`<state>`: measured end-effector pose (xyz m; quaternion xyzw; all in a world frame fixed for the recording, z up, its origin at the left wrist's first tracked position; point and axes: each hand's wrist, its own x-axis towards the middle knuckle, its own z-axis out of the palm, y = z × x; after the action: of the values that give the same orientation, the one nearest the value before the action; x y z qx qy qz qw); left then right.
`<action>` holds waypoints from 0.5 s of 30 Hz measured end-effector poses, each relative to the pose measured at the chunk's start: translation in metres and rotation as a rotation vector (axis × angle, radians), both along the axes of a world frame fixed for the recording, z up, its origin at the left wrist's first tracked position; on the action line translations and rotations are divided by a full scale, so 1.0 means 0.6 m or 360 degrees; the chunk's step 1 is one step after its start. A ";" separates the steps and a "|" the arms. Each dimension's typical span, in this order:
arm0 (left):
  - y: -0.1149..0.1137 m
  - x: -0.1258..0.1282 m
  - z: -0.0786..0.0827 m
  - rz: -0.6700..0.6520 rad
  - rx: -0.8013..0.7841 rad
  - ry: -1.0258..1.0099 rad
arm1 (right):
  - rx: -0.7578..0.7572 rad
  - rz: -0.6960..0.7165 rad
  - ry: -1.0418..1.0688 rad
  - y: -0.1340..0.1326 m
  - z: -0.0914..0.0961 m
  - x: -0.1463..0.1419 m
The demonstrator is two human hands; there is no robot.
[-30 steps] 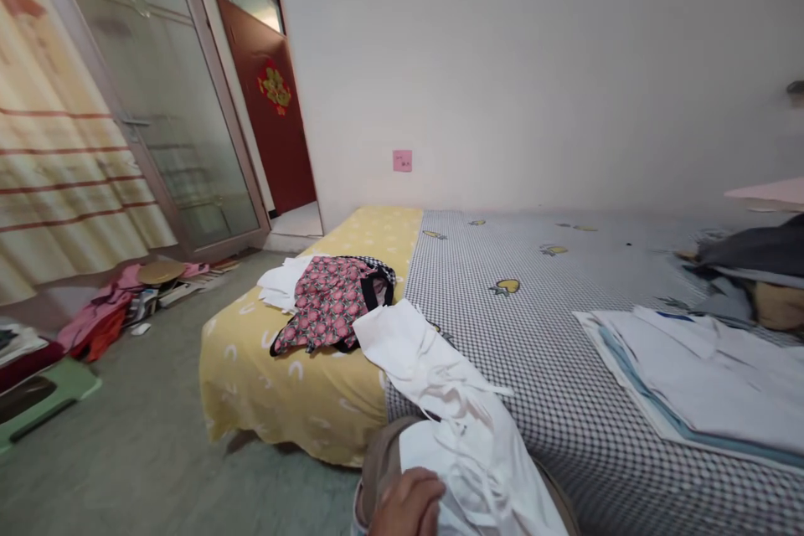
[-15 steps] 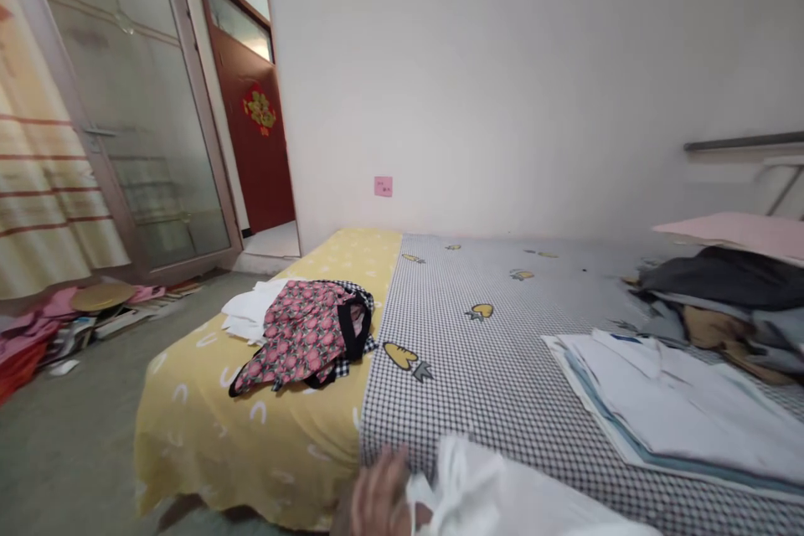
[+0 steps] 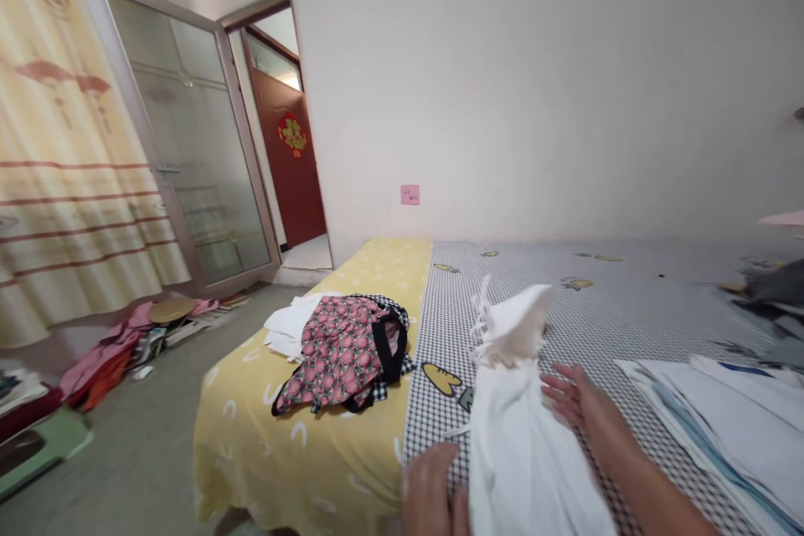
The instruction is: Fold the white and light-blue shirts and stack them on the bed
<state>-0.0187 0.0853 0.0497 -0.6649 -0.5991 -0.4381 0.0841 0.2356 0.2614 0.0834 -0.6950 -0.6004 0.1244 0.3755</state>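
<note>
A long white garment (image 3: 524,427) with a ragged or frilled far end stretches away from me over the checked side of the bed. That far end looks raised and smeared by motion. Beside the garment's right edge is my right hand (image 3: 574,402), fingers apart and holding nothing visible. My left hand (image 3: 436,490) lies low at the garment's left side, blurred, its fingers extended over the checked sheet (image 3: 502,264). Whether either hand touches the cloth I cannot tell.
On the yellow sheet (image 3: 242,444) lies a heap with a pink floral garment (image 3: 342,343) and white cloth (image 3: 292,327). Folded white clothes (image 3: 747,414) are at right, dark clothes (image 3: 779,285) behind them. Books and cloths line the floor near a glass door (image 3: 188,117).
The white garment has come up from the bottom edge and spread forward on the bed. My right hand has come into view. The view has shifted left.
</note>
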 end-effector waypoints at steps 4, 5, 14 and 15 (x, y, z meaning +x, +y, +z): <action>0.069 -0.077 0.029 0.0393 0.0264 0.0281 | -0.0066 0.0013 -0.0278 0.008 -0.103 0.008; 0.091 -0.090 0.040 0.0478 0.0233 0.0324 | -0.0063 0.0000 -0.0438 0.003 -0.127 0.009; 0.306 -0.133 0.013 0.0418 -0.0378 0.0526 | 0.0077 -0.0005 -0.0809 0.016 -0.204 0.022; 0.318 -0.148 0.003 0.0406 -0.0435 0.0523 | 0.0115 -0.0009 -0.0818 0.017 -0.208 0.025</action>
<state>-0.1077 0.2761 0.0517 -0.6515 -0.7102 -0.2248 0.1441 0.2506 0.2718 -0.0415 -0.6916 -0.6782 -0.0787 0.2355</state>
